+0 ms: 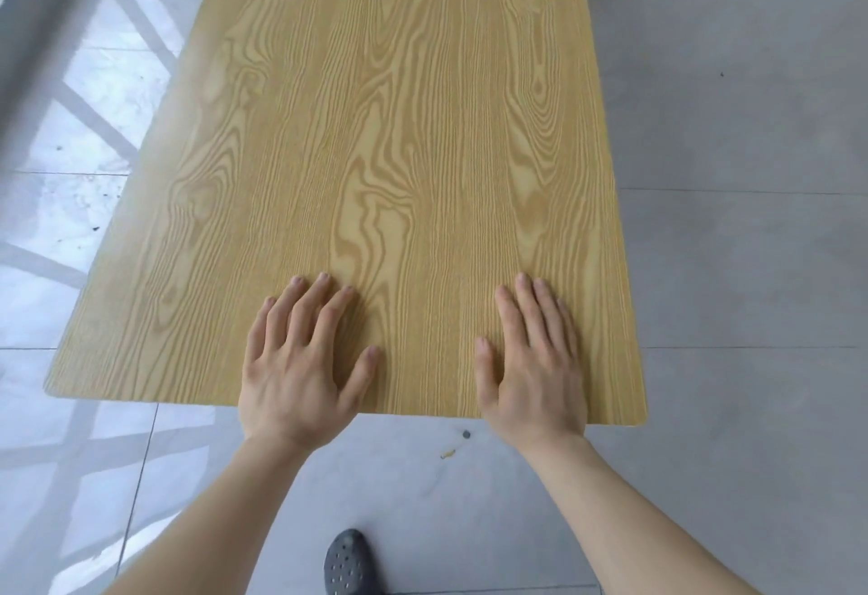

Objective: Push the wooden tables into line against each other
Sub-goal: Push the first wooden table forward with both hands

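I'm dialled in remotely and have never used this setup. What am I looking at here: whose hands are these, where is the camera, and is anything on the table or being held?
There is no machine here. A person wears one wide-angle camera on the head, looking forward and down, so you see their own bare arms. The left hand and the right hand both lie flat, palms down and fingers spread, near the close edge of a wooden table. Neither holds anything; they only press on the top. Nothing lies on the tabletop. Around it is a grey tiled floor, with some small bits of debris just under the close edge. At the bottom, a dark perforated shoe shows. No second table is in view.
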The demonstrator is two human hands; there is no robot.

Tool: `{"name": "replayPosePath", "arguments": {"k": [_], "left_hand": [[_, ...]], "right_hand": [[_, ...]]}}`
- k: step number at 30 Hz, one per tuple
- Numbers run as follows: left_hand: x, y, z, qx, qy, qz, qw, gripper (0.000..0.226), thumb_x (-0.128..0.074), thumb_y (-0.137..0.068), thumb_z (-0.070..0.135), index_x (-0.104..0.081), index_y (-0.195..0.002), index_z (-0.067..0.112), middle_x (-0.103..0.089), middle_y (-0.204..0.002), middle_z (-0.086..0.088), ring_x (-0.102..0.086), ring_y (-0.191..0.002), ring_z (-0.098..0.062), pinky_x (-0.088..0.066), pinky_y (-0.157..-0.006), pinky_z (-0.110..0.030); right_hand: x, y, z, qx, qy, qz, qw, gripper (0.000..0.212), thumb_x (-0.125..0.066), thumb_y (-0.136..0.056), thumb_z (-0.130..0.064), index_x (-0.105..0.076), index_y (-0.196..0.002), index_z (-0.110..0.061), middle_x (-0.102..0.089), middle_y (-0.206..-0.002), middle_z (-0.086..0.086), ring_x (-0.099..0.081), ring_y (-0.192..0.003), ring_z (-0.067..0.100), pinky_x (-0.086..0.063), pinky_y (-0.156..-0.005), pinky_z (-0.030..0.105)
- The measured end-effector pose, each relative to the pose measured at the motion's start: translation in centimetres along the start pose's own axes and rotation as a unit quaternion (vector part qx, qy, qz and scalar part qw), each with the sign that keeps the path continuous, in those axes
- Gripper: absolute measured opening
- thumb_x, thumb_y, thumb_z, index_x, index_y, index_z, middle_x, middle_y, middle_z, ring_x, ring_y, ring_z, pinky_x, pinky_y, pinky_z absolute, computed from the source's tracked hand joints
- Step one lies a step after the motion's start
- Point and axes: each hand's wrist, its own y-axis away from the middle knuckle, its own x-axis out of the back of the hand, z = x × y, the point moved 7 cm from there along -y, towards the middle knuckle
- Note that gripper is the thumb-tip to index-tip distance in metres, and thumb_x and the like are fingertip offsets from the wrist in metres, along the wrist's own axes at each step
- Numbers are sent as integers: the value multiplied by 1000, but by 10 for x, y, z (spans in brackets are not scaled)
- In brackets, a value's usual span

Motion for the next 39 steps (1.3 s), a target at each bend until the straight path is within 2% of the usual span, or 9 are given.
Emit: {"name": "replayPosePath", "arguments": {"k": [11, 30, 39], "left_hand": [[-8, -56, 11, 13, -3, 9, 1000, 66, -43, -91, 65, -44, -148, 29, -38, -159, 5, -22, -154, -23, -17, -125, -48], [-27, -195, 22, 22, -2, 42, 999, 66, -43, -92, 65, -45, -146, 28, -40, -157, 4, -24, -152, -24, -17, -124, -47], [-29, -204, 23, 19, 1, 31, 999, 66, -44, -92, 64, -46, -146, 26, -41, -158, 2, -25, -153, -25, -17, -124, -48]], "right_hand": [[-8, -62, 19, 20, -8, 5, 1000, 60, -40, -100, -39, -47, -149, -5, -36, -161, 17, -25, -153, 33, -20, -124, 52], [-26, -208, 48, 32, -14, -11, 999, 60, -37, -101, -41, -45, -150, -8, -34, -163, 14, -22, -155, 28, -17, -125, 48], [-29, -216, 50, 37, -18, -8, 999, 60, -38, -101, -41, -45, -150, -7, -35, -162, 14, -22, -154, 28, -18, -125, 49]]}}
